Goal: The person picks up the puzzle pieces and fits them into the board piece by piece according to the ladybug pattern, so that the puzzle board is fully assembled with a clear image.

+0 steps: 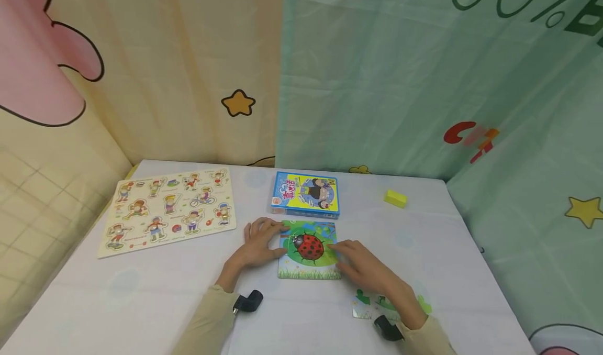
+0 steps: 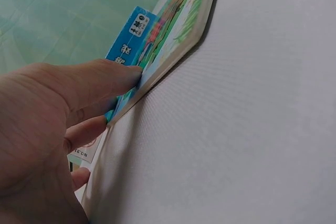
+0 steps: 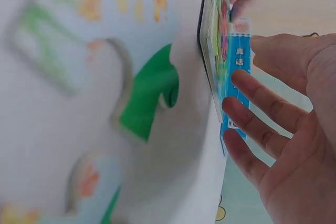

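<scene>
A square ladybug jigsaw puzzle (image 1: pixel 308 271) lies flat on the table between the two hands. My left hand (image 1: pixel 259 242) is at its left side, thumb and forefinger spread, their tips touching the edge and upper left corner. In the left wrist view the thumb (image 2: pixel 113 77) rests along the puzzle's edge. From the right, my right hand (image 1: pixel 363 266) reaches to the puzzle with its fingertips at the right edge; the right wrist view shows its fingers (image 3: pixel 262 135) spread and mostly straight. Loose puzzle pieces (image 1: pixel 361 311) lie under the right forearm, partly hidden by it.
Just behind the puzzle lies a blue and yellow box (image 1: pixel 306 211). A wooden board with sports figures (image 1: pixel 162 187) is at the back left, and a small yellow block (image 1: pixel 395 198) at the back right. Curtains (image 1: pixel 358 82) hang behind the white table (image 1: pixel 188 292).
</scene>
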A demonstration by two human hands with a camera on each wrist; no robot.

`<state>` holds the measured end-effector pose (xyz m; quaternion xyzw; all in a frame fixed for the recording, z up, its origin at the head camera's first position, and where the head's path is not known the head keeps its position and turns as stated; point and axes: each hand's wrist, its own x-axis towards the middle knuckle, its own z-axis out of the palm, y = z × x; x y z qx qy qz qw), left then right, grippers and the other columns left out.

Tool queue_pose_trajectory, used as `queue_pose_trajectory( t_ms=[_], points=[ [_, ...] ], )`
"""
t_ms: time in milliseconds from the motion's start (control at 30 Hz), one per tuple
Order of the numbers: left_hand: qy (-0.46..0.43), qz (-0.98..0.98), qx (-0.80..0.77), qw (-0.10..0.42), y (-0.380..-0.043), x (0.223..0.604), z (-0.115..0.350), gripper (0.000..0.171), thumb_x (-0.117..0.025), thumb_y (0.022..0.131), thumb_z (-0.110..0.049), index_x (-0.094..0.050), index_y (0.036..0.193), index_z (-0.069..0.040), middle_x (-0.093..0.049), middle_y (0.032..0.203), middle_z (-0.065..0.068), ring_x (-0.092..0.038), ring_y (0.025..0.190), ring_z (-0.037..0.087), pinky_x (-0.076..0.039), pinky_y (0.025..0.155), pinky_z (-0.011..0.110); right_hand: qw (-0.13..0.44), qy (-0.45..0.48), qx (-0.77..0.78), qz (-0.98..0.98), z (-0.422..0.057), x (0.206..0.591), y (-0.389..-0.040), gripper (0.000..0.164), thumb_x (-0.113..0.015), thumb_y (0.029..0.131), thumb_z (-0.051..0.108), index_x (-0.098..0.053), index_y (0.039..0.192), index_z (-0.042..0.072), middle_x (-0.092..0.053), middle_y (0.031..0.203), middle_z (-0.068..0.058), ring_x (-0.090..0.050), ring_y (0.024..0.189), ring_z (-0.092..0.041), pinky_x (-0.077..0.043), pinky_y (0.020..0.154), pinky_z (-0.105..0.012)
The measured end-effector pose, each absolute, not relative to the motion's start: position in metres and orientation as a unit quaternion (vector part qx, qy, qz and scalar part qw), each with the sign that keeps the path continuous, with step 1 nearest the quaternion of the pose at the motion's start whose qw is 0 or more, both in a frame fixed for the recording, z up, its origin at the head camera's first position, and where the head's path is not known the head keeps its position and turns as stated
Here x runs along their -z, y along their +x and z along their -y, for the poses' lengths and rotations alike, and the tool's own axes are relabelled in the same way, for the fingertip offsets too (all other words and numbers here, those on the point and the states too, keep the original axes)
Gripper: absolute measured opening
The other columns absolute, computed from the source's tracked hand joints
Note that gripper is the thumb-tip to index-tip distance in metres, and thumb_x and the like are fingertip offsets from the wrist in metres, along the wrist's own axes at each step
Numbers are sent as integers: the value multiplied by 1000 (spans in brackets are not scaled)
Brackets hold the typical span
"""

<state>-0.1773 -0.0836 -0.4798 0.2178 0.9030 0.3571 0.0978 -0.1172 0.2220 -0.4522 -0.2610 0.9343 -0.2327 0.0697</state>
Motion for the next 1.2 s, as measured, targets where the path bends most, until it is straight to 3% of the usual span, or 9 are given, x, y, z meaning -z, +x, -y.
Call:
queue_pose_trajectory(
  t_ms=[300,867,1200],
  points=[
    [217,-904,-357,95,-179,482,82,53,-74,89,-23,-58,139,-14,-49,139,8,-16,145,39,-1,115,66,83,-254,227,-937,-243,446,-87,35,-60,101,31,-63,132,15,-61,131,-1,-55,121,-22,-49,102,-45],
    [217,-906,-351,92,-177,482,83,53,-74,89,-23,-58,139,-15,-49,139,9,-17,144,39,-1,115,67,147,-204,242,-937,-253,441,-57,57,-70,86,56,-64,131,22,-60,133,9,-54,124,-19,-47,105,-45],
    [217,-906,-351,94,-178,482,83,53,-73,90,-24,-58,139,-14,-49,140,8,-16,146,39,-1,116,66,123,-254,260,-924,-268,449,-45,62,-73,81,58,-62,134,27,-58,136,11,-53,123,-13,-48,101,-30]
  ],
)
